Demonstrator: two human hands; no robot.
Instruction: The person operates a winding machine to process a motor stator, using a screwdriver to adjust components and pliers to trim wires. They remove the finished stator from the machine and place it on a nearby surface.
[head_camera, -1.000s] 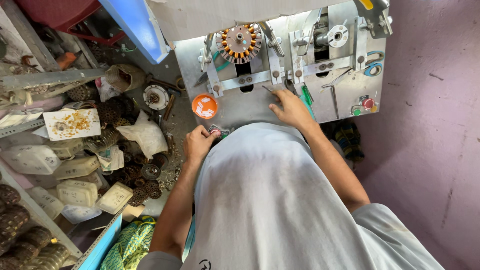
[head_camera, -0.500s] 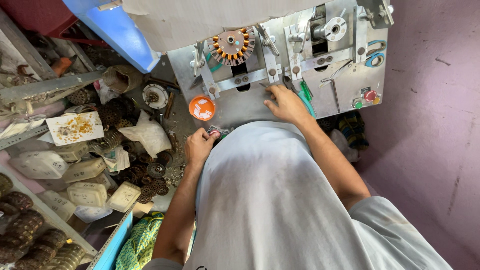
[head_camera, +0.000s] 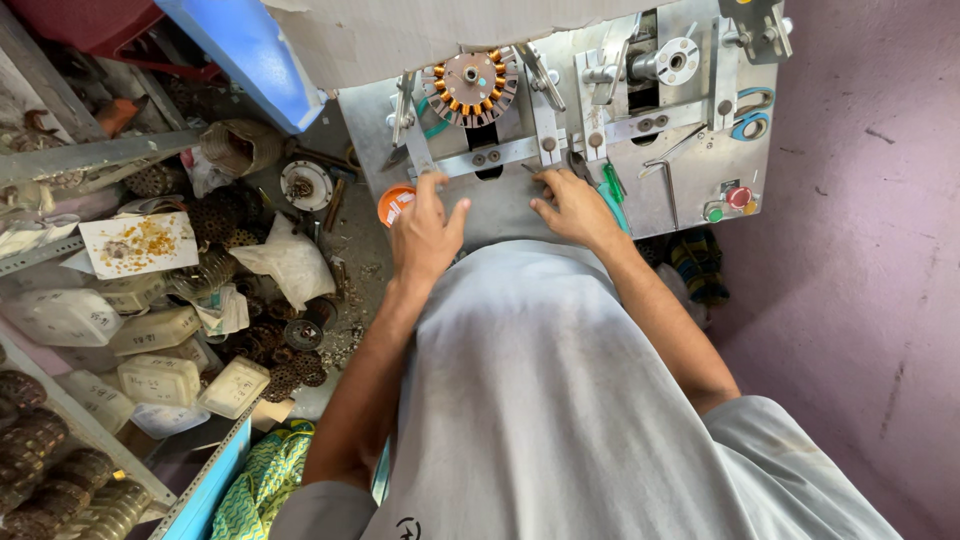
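Left hand: lying on the grey metal machine plate, fingers spread loose — grasping nothing, just beside an orange spool.
Right hand: resting flat on the plate, fingers released.
Copper-wound stator: sitting mounted above both hands — well apart.

Bright, even daylight (soft shadows), sharp.

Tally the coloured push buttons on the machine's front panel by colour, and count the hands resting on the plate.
Red button: 1
Green button: 1
Hands on the metal plate: 2, left hand and right hand
Total: 4
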